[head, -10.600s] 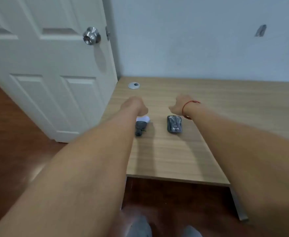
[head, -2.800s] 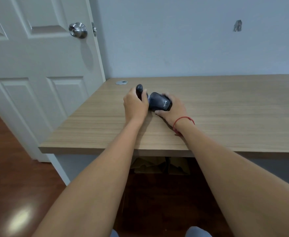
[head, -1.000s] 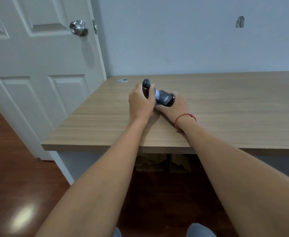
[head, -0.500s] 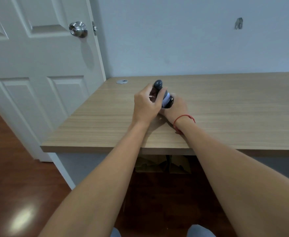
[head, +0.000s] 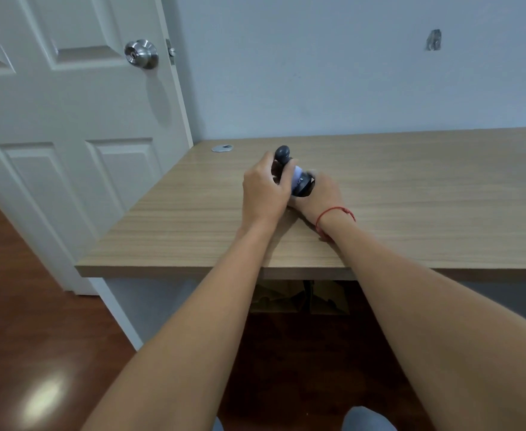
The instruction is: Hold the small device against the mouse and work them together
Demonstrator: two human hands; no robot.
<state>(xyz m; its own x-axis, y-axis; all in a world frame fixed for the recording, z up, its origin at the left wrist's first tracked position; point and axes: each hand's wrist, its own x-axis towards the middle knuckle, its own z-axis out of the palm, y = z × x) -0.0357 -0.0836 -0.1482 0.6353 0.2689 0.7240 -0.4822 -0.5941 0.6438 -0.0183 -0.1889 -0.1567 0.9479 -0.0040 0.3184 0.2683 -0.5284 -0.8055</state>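
Over the wooden table my two hands meet. My left hand grips a dark grey piece with a rounded end that sticks up past my fingers; its pale lilac-white part shows between the hands. My right hand, with a red string round the wrist, rests on the tabletop and holds a dark grey body with small white lettering. The pale part presses against that body. How the two pieces join is hidden by my fingers.
A white panelled door with a steel knob stands at the left, close to the table's left end. A small round metal grommet sits at the table's far left corner. Cardboard lies under the table. The floor is dark wood.
Both pieces lay apart on the table at first. Since then each hand took one up, and my left hand has brought its piece rightward, tilted, against the one in my right hand.
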